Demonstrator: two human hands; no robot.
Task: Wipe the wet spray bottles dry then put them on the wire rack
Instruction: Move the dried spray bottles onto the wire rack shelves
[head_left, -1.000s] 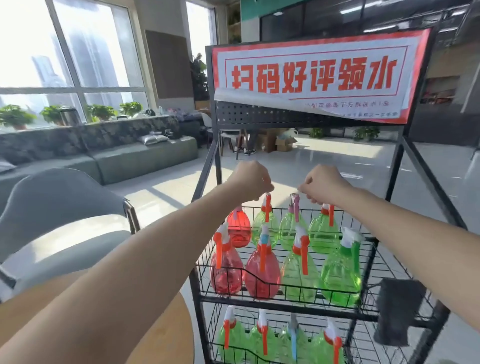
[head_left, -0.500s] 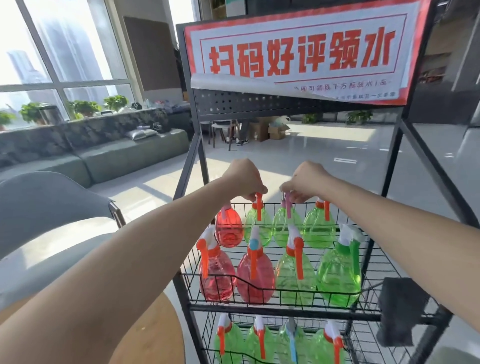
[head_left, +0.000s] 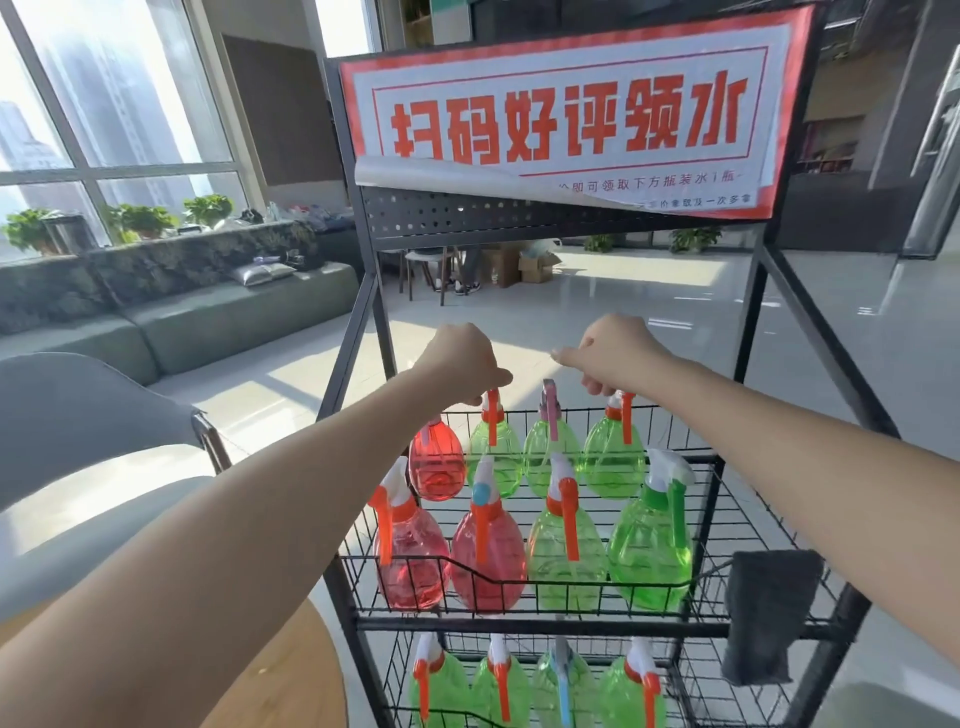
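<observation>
Green and red spray bottles (head_left: 563, 540) stand in neat rows on the wire rack (head_left: 706, 519). Left hand (head_left: 462, 364) pinches a green bottle's orange head (head_left: 491, 410), right hand (head_left: 615, 353) grips another's top (head_left: 621, 410), probably to straighten the back row. Grey cloth (head_left: 769, 613) hangs on the rack's side, within reach.

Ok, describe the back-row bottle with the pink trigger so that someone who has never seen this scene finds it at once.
Start at the black wire rack under the red and white sign and look at its upper basket. In the back row of four clear plastic spray bottles, it is the green spray bottle third from the left, between the two raised hands. Its trigger is pink; both green neighbours have orange ones.
</observation>
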